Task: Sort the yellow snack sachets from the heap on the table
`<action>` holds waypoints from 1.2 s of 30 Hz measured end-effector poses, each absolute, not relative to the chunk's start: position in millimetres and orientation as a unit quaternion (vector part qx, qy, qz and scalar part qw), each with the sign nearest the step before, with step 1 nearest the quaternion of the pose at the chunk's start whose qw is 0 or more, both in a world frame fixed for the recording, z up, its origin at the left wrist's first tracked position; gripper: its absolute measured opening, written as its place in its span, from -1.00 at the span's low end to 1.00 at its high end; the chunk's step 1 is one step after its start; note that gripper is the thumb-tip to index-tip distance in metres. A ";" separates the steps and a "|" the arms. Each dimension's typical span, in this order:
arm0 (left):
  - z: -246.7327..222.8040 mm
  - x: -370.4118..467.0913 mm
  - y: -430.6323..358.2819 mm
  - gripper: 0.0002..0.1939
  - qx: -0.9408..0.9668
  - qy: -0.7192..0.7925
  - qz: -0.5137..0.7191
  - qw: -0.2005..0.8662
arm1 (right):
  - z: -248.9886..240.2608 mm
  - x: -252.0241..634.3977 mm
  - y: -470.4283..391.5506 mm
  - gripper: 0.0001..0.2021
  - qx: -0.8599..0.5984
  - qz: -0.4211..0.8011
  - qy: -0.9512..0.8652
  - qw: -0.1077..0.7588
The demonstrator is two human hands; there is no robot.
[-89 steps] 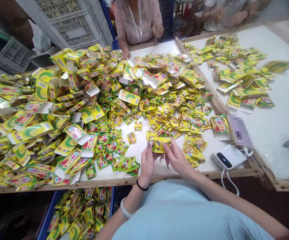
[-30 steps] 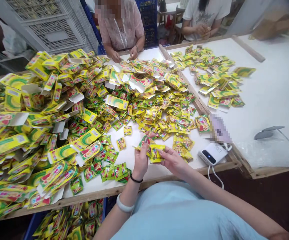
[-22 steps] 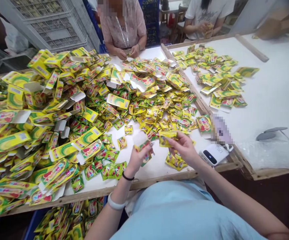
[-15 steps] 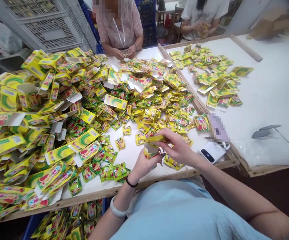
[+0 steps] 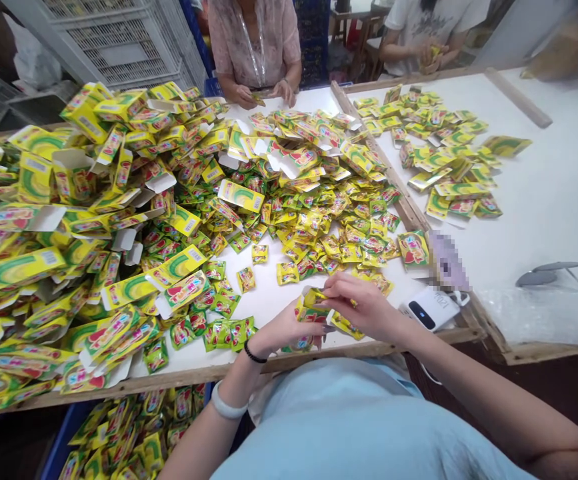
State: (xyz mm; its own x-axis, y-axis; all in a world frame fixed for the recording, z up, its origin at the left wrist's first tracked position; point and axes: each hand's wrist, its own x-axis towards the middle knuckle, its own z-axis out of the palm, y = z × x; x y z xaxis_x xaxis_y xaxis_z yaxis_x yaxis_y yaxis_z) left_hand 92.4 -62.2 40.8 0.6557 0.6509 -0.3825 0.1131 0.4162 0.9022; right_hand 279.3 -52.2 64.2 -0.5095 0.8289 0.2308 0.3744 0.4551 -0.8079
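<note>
A small yellow box (image 5: 303, 308) with red and green print is wrapped in the fingers of my left hand (image 5: 283, 328), near the table's front edge. My right hand (image 5: 361, 303) is closed at the box's upper right, its fingertips pinching a yellow packet (image 5: 321, 301) at the opening; part of that packet is hidden. Just below my right hand lie yellow packets (image 5: 345, 325) on the white table. Green packets (image 5: 229, 333) lie left of my left hand, and loose yellow packets (image 5: 287, 273) are spread beyond the box.
Flat yellow boxes (image 5: 133, 287) are heaped across the left. A wooden divider (image 5: 401, 197) runs along the right, near a white power bank (image 5: 431, 308) and a purple item (image 5: 449, 261). Two people work across the table. Below the table, a blue crate (image 5: 63, 440) holds packs.
The yellow packet in my right hand has moved down to the box's opening. My left hand has shifted slightly lower. The whole view has moved a little; the people's hands across the table have moved.
</note>
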 end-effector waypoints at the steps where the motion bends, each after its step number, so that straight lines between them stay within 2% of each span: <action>1: 39.4 93.2 -63.0 -0.78 0.504 0.371 0.179 0.759 | 63.7 281.1 -52.9 -0.85 -0.368 0.363 -0.798 0.309; 6: 27.9 99.5 -72.7 -0.75 0.442 0.351 0.161 0.810 | 64.9 292.9 -58.4 -0.83 -0.370 0.472 -0.768 0.225; 12: 31.3 98.6 -70.6 -0.77 0.438 0.368 0.148 0.807 | 58.9 294.3 -63.1 -0.86 -0.413 0.406 -0.769 0.271; 15: 29.5 99.2 -68.8 -0.75 0.443 0.348 0.173 0.808 | 62.8 291.5 -65.1 -0.76 -0.362 0.463 -0.779 0.218; 16: 27.8 100.4 -69.7 -0.67 0.444 0.341 0.184 0.808 | 64.3 290.1 -66.1 -0.74 -0.347 0.499 -0.772 0.186; 18: 24.4 104.1 -73.6 -0.38 0.458 0.340 0.215 0.793 | 65.4 287.3 -68.1 -0.74 -0.331 0.551 -0.754 0.137; 20: 22.7 106.5 -78.4 -0.10 0.490 0.352 0.243 0.760 | 63.7 288.1 -68.4 -0.76 -0.338 0.543 -0.757 0.136; 21: 22.7 105.7 -80.5 -0.03 0.512 0.359 0.253 0.738 | 62.8 291.8 -66.9 -0.76 -0.351 0.517 -0.765 0.153; 23: 23.4 96.9 -83.5 -0.04 0.572 0.392 0.273 0.667 | 63.9 308.6 -59.1 -0.74 -0.409 0.424 -0.779 0.216; 26: 19.5 62.8 -86.8 -0.33 0.668 0.522 0.296 0.440 | 75.3 349.8 -37.3 -0.76 -0.578 0.148 -0.739 0.314; 28: 10.9 32.6 -89.7 -0.48 0.687 0.618 0.273 0.268 | 82.6 369.9 -22.1 -0.68 -0.666 -0.037 -0.680 0.303; 29: 5.4 18.4 -91.6 -0.49 0.684 0.654 0.250 0.206 | 83.2 372.6 -15.9 -0.62 -0.678 -0.089 -0.668 0.294; 31: -5.3 -4.2 -97.8 -0.43 0.668 0.708 0.200 0.116 | 74.6 360.2 -7.4 -0.58 -0.643 -0.102 -0.698 0.297; 33: -12.8 -16.3 -108.8 -0.34 0.636 0.753 0.156 0.058 | 55.7 330.1 -3.7 -0.63 -0.546 -0.044 -0.776 0.312; 36: -23.3 -20.5 -129.1 -0.19 0.545 0.830 0.115 0.029 | 25.8 281.3 1.7 -0.60 -0.391 -0.023 -0.879 0.271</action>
